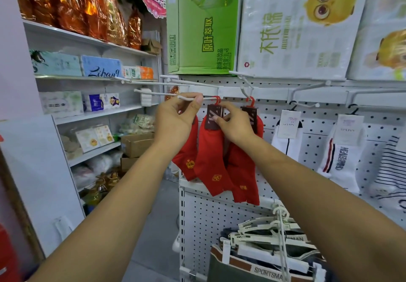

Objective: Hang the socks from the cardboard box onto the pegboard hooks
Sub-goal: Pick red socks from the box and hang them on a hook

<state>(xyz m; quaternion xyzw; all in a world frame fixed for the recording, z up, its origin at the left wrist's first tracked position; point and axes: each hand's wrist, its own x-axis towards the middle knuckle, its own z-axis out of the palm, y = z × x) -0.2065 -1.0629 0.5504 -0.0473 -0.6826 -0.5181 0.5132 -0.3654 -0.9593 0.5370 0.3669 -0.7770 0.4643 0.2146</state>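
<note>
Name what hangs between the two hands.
Head view: a red sock pair, its red hanger on the white hook, between left hand and right hand.

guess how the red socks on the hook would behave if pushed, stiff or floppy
Probably floppy: the red socks drape in soft folds below the dark card label. Likely light, since a thin red hanger carries them on the white peg. A push would probably swing them, as they hang from that one point.
</note>
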